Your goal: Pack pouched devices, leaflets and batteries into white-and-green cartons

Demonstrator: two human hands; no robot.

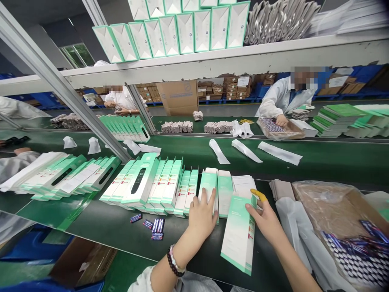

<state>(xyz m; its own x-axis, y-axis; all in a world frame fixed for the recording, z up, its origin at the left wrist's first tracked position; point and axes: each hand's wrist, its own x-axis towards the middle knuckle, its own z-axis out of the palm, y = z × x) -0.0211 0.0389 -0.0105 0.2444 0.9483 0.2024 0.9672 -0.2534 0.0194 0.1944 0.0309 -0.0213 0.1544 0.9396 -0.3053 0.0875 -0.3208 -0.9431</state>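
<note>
My left hand [202, 215], with a beaded bracelet at the wrist, lies with spread fingers on a standing green-and-white box [209, 182]. Between thumb and fingers, one wearing a yellow finger cover, my right hand [263, 215] grips the upper right edge of another green-and-white box [238, 231], which leans over the dark table. A row of similar boxes [154, 182] stands to the left of my left hand. Behind the held box are white leaflets [244, 183]. Several small blue batteries [157, 225] lie on the table left of my left wrist.
A plastic-wrapped tray of batteries [355, 255] sits at the right, beside white pouches [293, 219]. White sleeves [247, 151] lie on the green conveyor [188, 152]. Boxes [170, 34] fill an overhead shelf. Across the conveyor a person [275, 99] reaches into another tray.
</note>
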